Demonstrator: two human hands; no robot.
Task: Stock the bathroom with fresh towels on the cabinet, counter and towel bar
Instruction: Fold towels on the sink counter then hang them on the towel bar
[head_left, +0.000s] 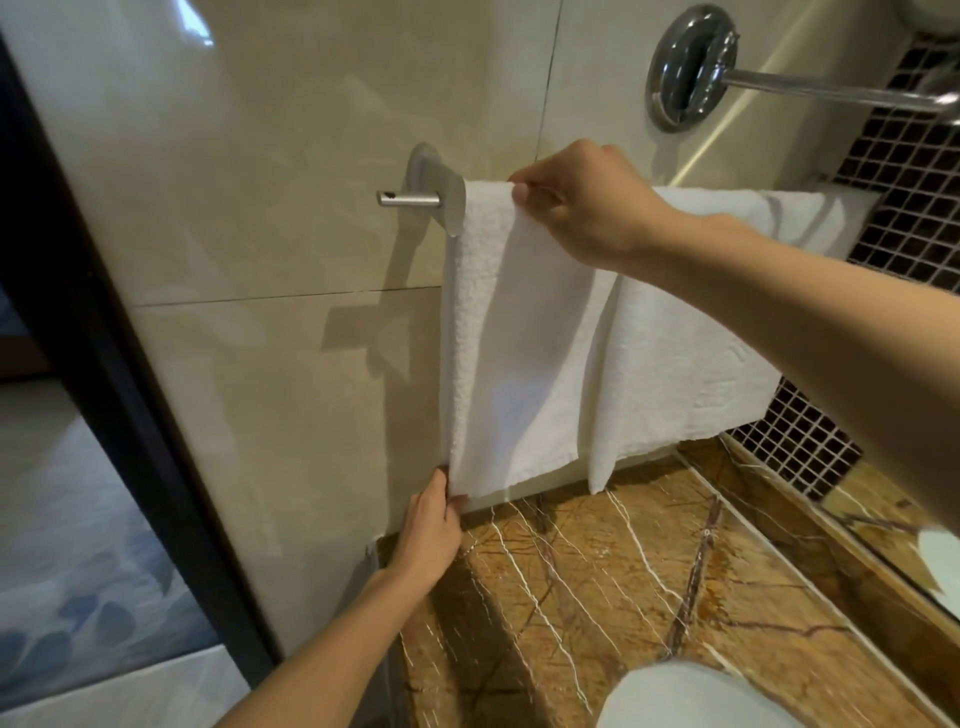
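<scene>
A white towel (524, 343) hangs over the metal towel bar (410, 199) on the beige tiled wall, draped down toward the counter. My right hand (587, 208) pinches the towel's top fold at the bar's left end. My left hand (431, 525) pinches the lower left corner of the hanging towel, just above the counter. More of the white towel (691, 364) hangs to the right, behind my right forearm. The bar itself is mostly hidden under the cloth.
A brown marble counter (597, 587) runs below the bar. A chrome wall fitting with an arm (691, 67) sits above right. Dark mosaic tile (914, 176) and a mirror edge lie to the right. A white rounded object (691, 696) shows at the bottom. A dark door frame (104, 364) stands left.
</scene>
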